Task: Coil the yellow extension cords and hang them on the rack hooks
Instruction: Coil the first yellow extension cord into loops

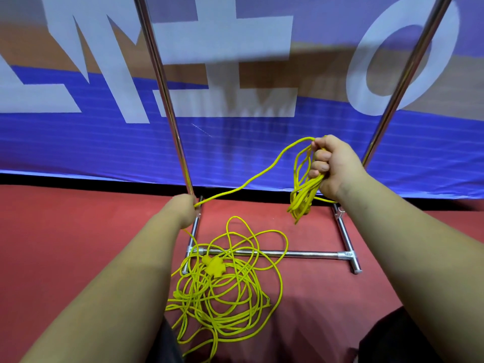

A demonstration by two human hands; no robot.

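Coiling a thin yellow extension cord [214, 265] at a chrome tubular rack [309, 254].
Right hand [332, 169], centre right, clenched the hanging loops. Left hand [184, 209], centre left, gripped the strand between them. The loose tangle lay at lower centre on the red floor [78, 218].

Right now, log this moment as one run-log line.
right hand grips coiled loops | left hand holds yellow cord strand | loose cord pile on floor over rack base | hooks unseen
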